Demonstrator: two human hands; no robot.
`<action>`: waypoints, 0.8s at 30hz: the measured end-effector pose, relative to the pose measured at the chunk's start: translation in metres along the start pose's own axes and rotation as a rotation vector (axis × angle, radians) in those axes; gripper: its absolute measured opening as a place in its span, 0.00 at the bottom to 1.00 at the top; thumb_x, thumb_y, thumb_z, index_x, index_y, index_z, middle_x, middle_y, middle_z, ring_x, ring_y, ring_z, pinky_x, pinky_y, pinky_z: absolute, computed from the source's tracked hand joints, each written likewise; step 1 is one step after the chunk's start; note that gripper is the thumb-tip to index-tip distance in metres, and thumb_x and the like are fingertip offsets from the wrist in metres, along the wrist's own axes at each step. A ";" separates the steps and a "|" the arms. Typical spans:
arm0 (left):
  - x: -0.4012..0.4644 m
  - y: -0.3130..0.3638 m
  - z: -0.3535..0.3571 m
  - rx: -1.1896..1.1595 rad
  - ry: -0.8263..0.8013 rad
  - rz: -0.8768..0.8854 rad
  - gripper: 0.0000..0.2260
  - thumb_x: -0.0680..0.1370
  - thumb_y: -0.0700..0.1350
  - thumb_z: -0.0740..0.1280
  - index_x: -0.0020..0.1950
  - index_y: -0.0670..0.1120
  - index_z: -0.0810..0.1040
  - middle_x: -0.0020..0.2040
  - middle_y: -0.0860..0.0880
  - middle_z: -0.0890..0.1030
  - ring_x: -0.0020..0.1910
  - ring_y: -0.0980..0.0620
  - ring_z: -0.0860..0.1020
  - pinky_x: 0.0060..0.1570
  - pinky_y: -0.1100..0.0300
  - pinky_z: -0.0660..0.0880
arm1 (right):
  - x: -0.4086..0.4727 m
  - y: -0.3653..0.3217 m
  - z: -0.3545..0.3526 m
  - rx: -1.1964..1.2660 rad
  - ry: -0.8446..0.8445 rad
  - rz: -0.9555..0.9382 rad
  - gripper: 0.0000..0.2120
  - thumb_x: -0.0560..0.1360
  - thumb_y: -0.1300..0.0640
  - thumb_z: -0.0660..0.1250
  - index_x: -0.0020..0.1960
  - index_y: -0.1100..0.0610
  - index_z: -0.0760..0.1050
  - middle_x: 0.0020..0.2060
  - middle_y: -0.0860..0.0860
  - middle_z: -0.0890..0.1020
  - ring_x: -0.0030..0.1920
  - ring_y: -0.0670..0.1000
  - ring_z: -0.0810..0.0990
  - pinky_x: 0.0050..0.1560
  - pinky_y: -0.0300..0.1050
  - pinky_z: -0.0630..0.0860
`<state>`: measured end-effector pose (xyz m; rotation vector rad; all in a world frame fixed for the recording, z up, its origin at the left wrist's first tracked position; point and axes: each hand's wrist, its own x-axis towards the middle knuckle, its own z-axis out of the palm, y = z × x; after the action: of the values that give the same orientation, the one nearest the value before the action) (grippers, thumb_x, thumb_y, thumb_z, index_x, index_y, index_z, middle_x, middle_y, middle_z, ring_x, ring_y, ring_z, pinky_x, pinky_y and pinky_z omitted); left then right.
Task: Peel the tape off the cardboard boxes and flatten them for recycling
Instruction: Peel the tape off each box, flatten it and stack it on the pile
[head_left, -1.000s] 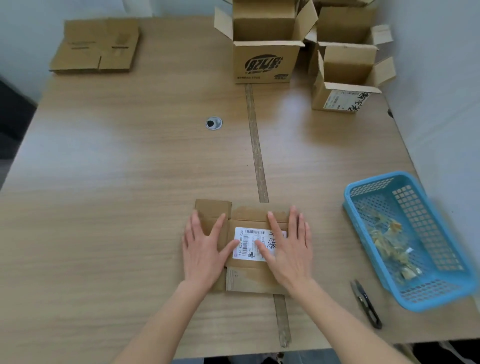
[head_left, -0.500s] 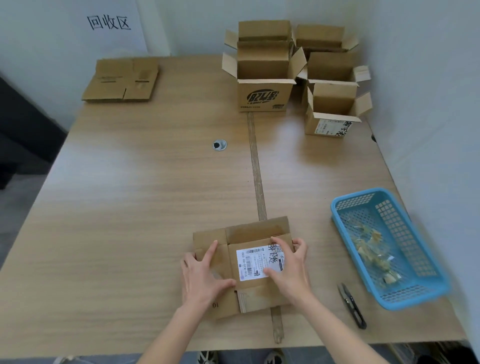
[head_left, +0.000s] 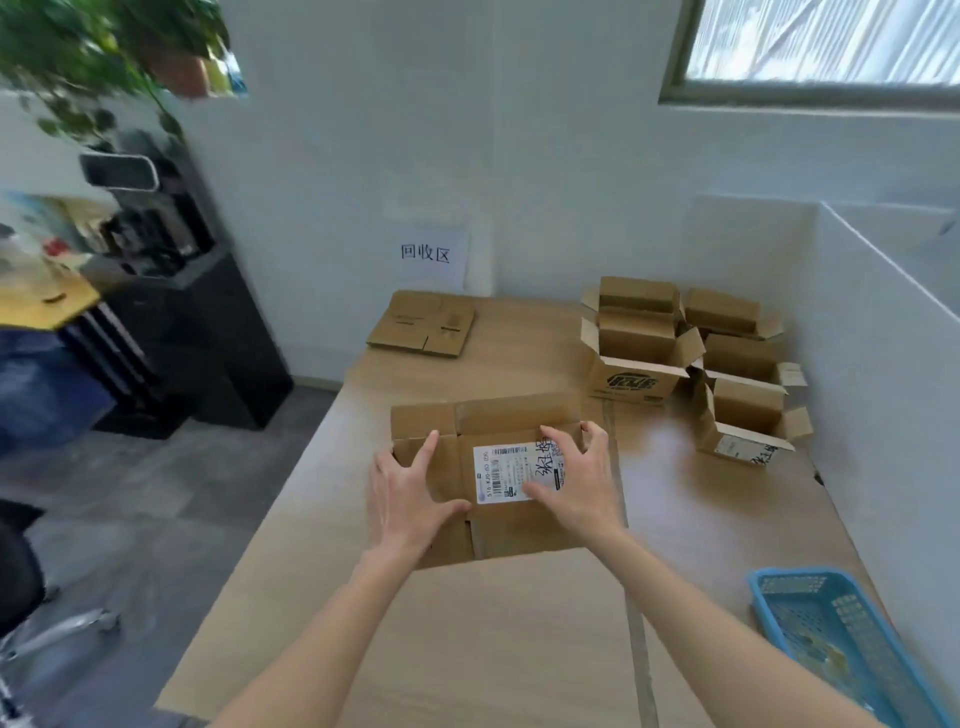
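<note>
Above table (head_left: 467, 623): flattened box (head_left: 511, 421) between hands.

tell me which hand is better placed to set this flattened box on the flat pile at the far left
Left, probably. The left hand grips the flattened box on the edge facing the flat pile; the right hand sits farther right.

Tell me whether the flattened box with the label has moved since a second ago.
Yes. The labelled box, held by both hands, has travelled away from the person, toward the flat stack by the sign; it started near the table's front edge.
</note>
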<state>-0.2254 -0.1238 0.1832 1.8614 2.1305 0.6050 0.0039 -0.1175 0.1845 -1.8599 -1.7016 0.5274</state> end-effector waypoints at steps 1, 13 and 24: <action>0.009 -0.012 -0.029 0.001 0.034 0.011 0.50 0.62 0.66 0.80 0.80 0.62 0.60 0.65 0.43 0.65 0.66 0.45 0.67 0.63 0.52 0.71 | 0.007 -0.032 -0.001 -0.017 0.020 -0.044 0.37 0.69 0.47 0.80 0.74 0.43 0.68 0.76 0.52 0.54 0.78 0.55 0.57 0.70 0.53 0.70; 0.071 -0.194 -0.292 0.051 0.312 -0.028 0.49 0.65 0.63 0.80 0.81 0.59 0.59 0.64 0.42 0.63 0.65 0.44 0.65 0.56 0.49 0.75 | 0.039 -0.354 0.076 0.020 0.074 -0.371 0.37 0.68 0.43 0.78 0.73 0.42 0.68 0.74 0.53 0.57 0.75 0.58 0.62 0.63 0.57 0.74; 0.189 -0.312 -0.350 0.167 0.284 -0.090 0.50 0.66 0.65 0.79 0.82 0.58 0.57 0.64 0.42 0.63 0.64 0.42 0.67 0.54 0.50 0.76 | 0.131 -0.474 0.192 -0.001 0.029 -0.408 0.37 0.68 0.40 0.76 0.74 0.43 0.68 0.75 0.53 0.57 0.75 0.58 0.63 0.56 0.56 0.77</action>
<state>-0.6863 -0.0193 0.3642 1.8435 2.5004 0.7291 -0.4658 0.0572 0.3498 -1.4535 -1.9893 0.3302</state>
